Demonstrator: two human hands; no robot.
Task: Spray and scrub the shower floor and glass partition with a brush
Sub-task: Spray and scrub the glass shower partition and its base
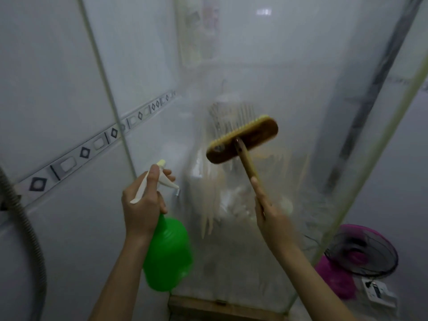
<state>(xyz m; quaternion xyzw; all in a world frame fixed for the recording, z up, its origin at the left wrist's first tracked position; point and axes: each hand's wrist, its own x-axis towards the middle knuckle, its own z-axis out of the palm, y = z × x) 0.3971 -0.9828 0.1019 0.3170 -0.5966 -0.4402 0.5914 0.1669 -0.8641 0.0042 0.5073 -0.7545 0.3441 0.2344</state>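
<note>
My left hand [143, 202] grips the neck of a green spray bottle [168, 253] with a white trigger head, one finger over the trigger, nozzle aimed toward the glass. My right hand [266, 207] holds the wooden handle of a scrub brush [242, 140]. The brush head is pressed bristles-first against the wet glass partition [289, 77], at about chest height. Streaks of foam run down the glass below the brush. The shower floor is hidden.
White tiled wall [46, 89] with a patterned border strip lies on the left. A grey flexible hose [27, 228] hangs at the far left. Behind the glass's edge on the right stand a pink fan [361, 251] and a power strip [377, 290]. A wooden threshold [208, 309] lies below.
</note>
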